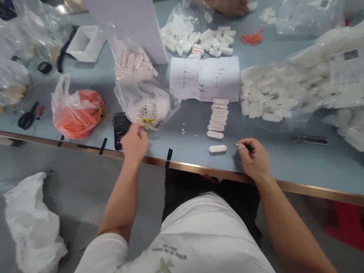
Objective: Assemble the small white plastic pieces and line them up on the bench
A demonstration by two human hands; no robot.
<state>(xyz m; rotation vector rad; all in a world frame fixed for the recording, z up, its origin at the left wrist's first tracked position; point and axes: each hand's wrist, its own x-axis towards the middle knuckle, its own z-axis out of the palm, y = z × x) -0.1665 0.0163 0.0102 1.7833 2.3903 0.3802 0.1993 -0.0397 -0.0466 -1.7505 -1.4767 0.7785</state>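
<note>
My left hand (136, 145) is over the edge of a black phone (120, 130), fingers partly bent and apart, its fingertips by a clear plastic bag (152, 109) of small white pieces. No object shows in it. Near the table's front edge, my right hand (254, 159) pinches something small and thin; a pale tip and a dark part show, but its kind is unclear. Just left of that hand lies a white slotted plastic strip (218, 149). Behind it several similar white strips (217, 119) form a column. Tiny white bits (183, 131) lie between my hands.
Printed sheets (204, 77) lie behind the column. Bags of white parts (269, 93) crowd the right, near a dark slim tool (310, 139). An orange-filled bag (79, 113) and scissors (28, 116) are left. Across the table is another person's hand (232, 4).
</note>
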